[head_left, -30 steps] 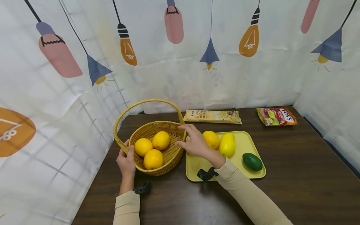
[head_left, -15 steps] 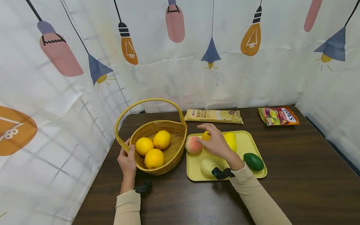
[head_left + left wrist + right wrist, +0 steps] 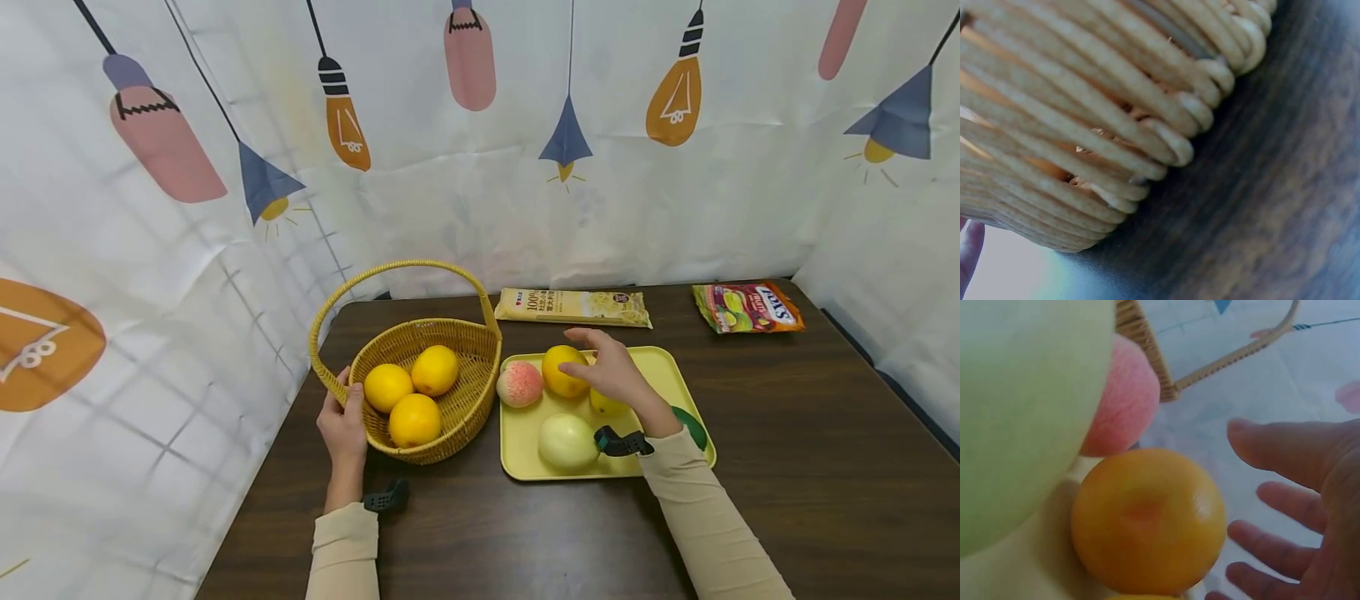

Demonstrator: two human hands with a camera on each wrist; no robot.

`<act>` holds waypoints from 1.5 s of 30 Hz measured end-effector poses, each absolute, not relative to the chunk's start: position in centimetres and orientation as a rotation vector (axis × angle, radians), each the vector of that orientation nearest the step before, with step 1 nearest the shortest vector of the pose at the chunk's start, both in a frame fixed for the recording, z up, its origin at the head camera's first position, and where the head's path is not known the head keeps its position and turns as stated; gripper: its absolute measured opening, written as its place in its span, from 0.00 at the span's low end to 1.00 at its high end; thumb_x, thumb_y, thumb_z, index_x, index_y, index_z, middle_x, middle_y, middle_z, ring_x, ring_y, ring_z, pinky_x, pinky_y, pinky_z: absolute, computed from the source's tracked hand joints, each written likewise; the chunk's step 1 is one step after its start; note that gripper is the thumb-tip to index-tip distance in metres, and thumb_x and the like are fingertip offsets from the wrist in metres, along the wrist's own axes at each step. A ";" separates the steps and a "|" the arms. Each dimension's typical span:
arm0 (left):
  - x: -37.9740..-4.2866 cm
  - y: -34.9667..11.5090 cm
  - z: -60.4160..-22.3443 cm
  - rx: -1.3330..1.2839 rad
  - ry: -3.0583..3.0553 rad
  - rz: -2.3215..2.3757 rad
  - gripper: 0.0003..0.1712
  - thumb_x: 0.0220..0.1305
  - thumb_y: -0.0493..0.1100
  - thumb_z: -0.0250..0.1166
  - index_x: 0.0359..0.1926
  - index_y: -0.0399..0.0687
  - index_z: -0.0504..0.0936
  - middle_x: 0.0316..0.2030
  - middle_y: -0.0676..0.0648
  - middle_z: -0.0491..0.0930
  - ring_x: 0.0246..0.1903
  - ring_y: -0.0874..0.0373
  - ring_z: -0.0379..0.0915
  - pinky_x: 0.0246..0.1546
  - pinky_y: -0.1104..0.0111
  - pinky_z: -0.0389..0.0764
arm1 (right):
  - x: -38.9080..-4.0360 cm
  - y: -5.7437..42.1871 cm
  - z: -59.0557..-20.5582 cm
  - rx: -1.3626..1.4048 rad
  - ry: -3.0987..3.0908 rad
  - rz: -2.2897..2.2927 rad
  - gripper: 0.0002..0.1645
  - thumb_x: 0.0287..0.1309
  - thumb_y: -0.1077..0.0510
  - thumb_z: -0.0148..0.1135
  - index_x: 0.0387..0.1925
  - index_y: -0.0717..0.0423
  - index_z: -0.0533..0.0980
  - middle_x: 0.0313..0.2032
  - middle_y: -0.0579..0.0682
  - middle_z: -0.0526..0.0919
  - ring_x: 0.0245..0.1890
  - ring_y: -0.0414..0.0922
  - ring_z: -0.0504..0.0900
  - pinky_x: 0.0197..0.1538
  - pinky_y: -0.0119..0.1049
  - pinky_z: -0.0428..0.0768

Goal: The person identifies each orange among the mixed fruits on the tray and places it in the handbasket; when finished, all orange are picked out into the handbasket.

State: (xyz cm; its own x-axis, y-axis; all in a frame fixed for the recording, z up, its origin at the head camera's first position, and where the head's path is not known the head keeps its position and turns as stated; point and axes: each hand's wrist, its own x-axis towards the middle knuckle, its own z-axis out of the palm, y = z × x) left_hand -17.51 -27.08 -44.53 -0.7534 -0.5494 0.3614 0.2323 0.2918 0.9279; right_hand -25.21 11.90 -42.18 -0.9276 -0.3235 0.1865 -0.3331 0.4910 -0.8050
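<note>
With thumb over the rim, my left hand [image 3: 343, 429] grips the left side of the yellow wicker basket [image 3: 474, 358]. Inside lie three oranges [image 3: 415, 421]. The basket's woven side [image 3: 1085, 119] fills much of the left wrist view. My right hand [image 3: 618, 372] hovers over the yellow tray [image 3: 517, 467], fingers spread, holding nothing. Just beside its thumb and fingers sits an orange [image 3: 1147, 522]. Also on the tray are a peach [image 3: 520, 383], a pale green melon-like fruit [image 3: 567, 442], a yellow fruit [image 3: 606, 404] partly hidden by the hand, and a dark green avocado-like fruit [image 3: 692, 427], partly behind the wrist.
Behind the tray lies a long noodle packet [image 3: 573, 307]. A Lay's bag [image 3: 748, 307] is at the back right of the dark wooden table [image 3: 810, 467]. A white curtain [image 3: 495, 217] with printed lamps stands around the back and sides.
My right hand has moved right from the basket's rim to above the tray, uncovering the peach and the pale green fruit. The left hand keeps its hold on the basket.
</note>
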 end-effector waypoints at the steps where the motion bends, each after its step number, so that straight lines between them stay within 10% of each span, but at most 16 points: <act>1: -17.5 -27.1 -44.5 0.283 -1.908 -1.527 0.24 0.62 0.49 0.57 0.57 0.43 0.73 0.51 0.37 0.75 0.39 0.70 0.72 0.36 0.83 0.72 | -25.3 12.0 -42.4 0.601 -2.724 1.456 0.34 0.51 0.47 0.64 0.59 0.50 0.66 0.58 0.54 0.69 0.58 0.55 0.66 0.59 0.51 0.62; 11: -17.5 -27.2 -44.6 0.283 -1.915 -1.518 0.22 0.63 0.44 0.56 0.57 0.42 0.73 0.51 0.36 0.74 0.39 0.70 0.73 0.36 0.83 0.72 | -25.7 11.7 -43.7 0.678 -2.841 1.260 0.44 0.45 0.44 0.68 0.63 0.49 0.62 0.60 0.51 0.64 0.48 0.50 0.71 0.46 0.47 0.71; 45: -17.6 -27.4 -45.0 0.296 -1.919 -1.521 0.22 0.63 0.43 0.56 0.57 0.42 0.73 0.51 0.33 0.74 0.39 0.69 0.72 0.35 0.83 0.71 | -25.4 11.4 -44.3 0.708 -2.936 0.884 0.51 0.37 0.43 0.71 0.64 0.50 0.60 0.55 0.51 0.71 0.46 0.51 0.73 0.52 0.51 0.63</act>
State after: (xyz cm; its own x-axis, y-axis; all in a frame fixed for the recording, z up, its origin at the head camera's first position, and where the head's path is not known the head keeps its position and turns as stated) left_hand -17.63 -27.42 -44.95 -0.7551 -0.5515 0.3545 0.2194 0.2970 0.9293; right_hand -25.41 11.35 -44.27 -0.8988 -0.4212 0.1214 -0.4182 0.7411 -0.5252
